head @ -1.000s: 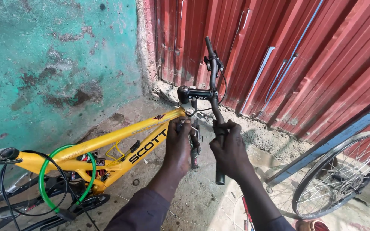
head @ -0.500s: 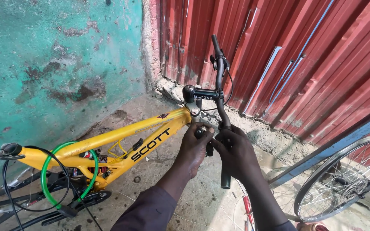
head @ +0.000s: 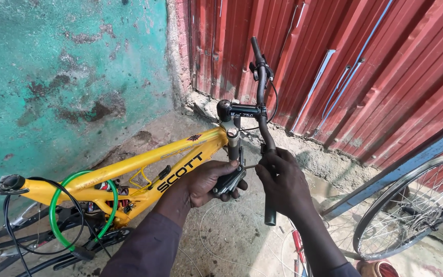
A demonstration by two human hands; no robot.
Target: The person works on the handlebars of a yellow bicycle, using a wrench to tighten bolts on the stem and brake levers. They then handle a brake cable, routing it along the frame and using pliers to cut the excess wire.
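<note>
My left hand (head: 208, 180) is curled closed around a folding multi-tool (head: 230, 180) below the yellow frame (head: 144, 166); my right hand (head: 282, 180) is clamped around the black handlebar (head: 262, 110).

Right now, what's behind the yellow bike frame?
Behind the yellow bike frame stands a worn turquoise wall, meeting a red corrugated metal sheet at the corner. The ground right under the frame's rear is hidden by cables and dark parts.
</note>
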